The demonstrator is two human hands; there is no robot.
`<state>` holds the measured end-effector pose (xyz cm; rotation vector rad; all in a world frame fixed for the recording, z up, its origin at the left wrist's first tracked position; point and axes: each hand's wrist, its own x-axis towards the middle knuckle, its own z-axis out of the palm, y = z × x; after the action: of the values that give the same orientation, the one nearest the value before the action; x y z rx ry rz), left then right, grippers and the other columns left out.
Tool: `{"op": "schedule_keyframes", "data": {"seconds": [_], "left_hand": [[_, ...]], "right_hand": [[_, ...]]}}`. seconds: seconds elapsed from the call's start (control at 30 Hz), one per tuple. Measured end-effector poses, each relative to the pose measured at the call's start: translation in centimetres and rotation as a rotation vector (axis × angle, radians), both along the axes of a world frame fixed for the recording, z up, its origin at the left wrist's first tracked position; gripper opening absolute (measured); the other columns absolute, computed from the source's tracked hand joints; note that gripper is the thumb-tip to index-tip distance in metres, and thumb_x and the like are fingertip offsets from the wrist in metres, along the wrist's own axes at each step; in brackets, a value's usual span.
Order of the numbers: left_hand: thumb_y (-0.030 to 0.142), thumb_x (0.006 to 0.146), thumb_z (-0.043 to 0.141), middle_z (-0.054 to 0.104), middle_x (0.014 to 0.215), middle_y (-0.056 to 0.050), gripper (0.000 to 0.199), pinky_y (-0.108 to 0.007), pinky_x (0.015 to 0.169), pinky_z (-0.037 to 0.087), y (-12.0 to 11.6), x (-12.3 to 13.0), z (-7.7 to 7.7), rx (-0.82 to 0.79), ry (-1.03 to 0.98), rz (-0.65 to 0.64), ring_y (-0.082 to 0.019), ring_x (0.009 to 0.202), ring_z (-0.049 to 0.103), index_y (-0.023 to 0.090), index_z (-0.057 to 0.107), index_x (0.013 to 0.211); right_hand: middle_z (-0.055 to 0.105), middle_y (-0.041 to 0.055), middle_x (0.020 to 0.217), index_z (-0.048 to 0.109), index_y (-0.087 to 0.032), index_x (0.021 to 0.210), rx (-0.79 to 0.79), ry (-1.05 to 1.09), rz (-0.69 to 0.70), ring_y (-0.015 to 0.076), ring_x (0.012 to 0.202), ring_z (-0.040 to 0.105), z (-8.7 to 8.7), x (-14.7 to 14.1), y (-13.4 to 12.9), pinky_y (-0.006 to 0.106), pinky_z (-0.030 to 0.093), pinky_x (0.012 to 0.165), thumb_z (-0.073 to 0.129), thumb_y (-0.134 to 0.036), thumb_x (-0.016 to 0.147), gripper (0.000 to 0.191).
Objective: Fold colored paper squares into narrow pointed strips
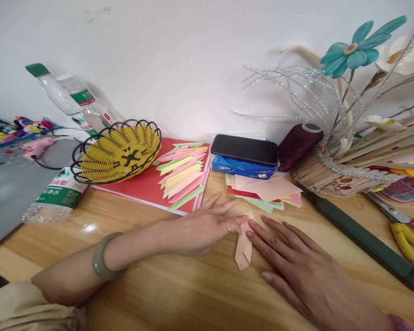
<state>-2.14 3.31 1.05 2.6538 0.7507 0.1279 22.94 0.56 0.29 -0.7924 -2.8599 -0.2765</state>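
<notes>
A folded strip of peach paper (244,250) with pointed ends lies on the wooden table between my hands. My left hand (207,230), with a ring, reaches across from the left, its fingers stretched out and a fingertip pressing near the strip's upper end. Flat on the table to the right, my right hand (300,262) has its fingers spread, with fingertips touching the strip's right edge. Just beyond is a loose stack of coloured paper pieces (262,186), peach on top. Folded pink, yellow and green paper strips (182,174) lie in a row on red sheets (124,189).
A yellow woven basket (124,156) and plastic bottles (62,191) stand left. A phone (244,148) rests on a blue packet (243,168), beside a maroon thread spool (298,145). At right are a flower basket (345,177), a dark green long tool (362,239) and yellow-handled scissors (405,243).
</notes>
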Motion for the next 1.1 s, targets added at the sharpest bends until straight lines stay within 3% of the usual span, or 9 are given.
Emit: {"op": "schedule_keyframes", "data": {"seconds": [0.13, 0.33, 0.6, 0.87, 1.1], "left_hand": [[0.003, 0.088, 0.033, 0.030, 0.144, -0.011, 0.037, -0.055, 0.110, 0.005, -0.1, 0.2, 0.2, 0.012, 0.048, -0.047, -0.025, 0.138, 0.001, 0.013, 0.044, 0.123], [0.007, 0.089, 0.038, 0.031, 0.144, -0.009, 0.043, -0.063, 0.105, 0.010, -0.2, 0.0, -0.2, 0.084, 0.042, -0.075, -0.029, 0.138, 0.005, 0.020, 0.040, 0.130], [0.021, 0.095, 0.039, 0.028, 0.145, -0.010, 0.035, -0.065, 0.102, 0.014, -0.2, 0.0, 0.4, 0.172, 0.108, -0.122, -0.032, 0.137, 0.008, 0.032, 0.047, 0.127], [0.024, 0.094, 0.042, 0.029, 0.144, -0.009, 0.033, -0.062, 0.102, 0.018, -0.2, 0.1, 1.3, 0.182, 0.124, -0.135, -0.035, 0.136, 0.008, 0.038, 0.050, 0.123], [0.030, 0.093, 0.045, 0.029, 0.145, -0.005, 0.027, -0.064, 0.101, 0.016, -0.3, 0.2, 0.4, 0.246, 0.054, -0.107, -0.034, 0.137, 0.003, 0.041, 0.056, 0.115]], "right_hand": [[0.038, 0.0039, 0.141, 0.025, -0.015, 0.141, -0.039, 0.029, -0.018, 0.0252, 0.128, 0.033, 0.1, 0.0, -0.2, 0.044, 0.039, 0.093, 0.043, -0.046, 0.088, 0.064], [0.042, 0.0065, 0.139, 0.021, -0.012, 0.142, -0.075, 0.069, -0.031, 0.0264, 0.128, 0.034, -0.2, 0.2, -0.3, 0.044, 0.037, 0.096, 0.045, -0.044, 0.087, 0.069], [0.042, 0.0004, 0.139, 0.034, -0.022, 0.138, -0.141, 0.045, -0.046, 0.0243, 0.122, 0.040, -0.3, 0.2, 0.3, 0.043, 0.041, 0.091, 0.044, -0.045, 0.088, 0.056], [0.043, 0.0003, 0.139, 0.030, -0.021, 0.140, -0.146, 0.054, -0.083, 0.0242, 0.123, 0.039, -0.5, 0.2, 0.8, 0.044, 0.039, 0.093, 0.040, -0.044, 0.090, 0.055], [0.053, 0.0068, 0.129, 0.041, -0.013, 0.133, -0.091, 0.057, -0.093, 0.0257, 0.114, 0.045, 0.2, -0.3, 0.3, 0.042, 0.041, 0.089, 0.042, -0.048, 0.088, 0.056]]}}
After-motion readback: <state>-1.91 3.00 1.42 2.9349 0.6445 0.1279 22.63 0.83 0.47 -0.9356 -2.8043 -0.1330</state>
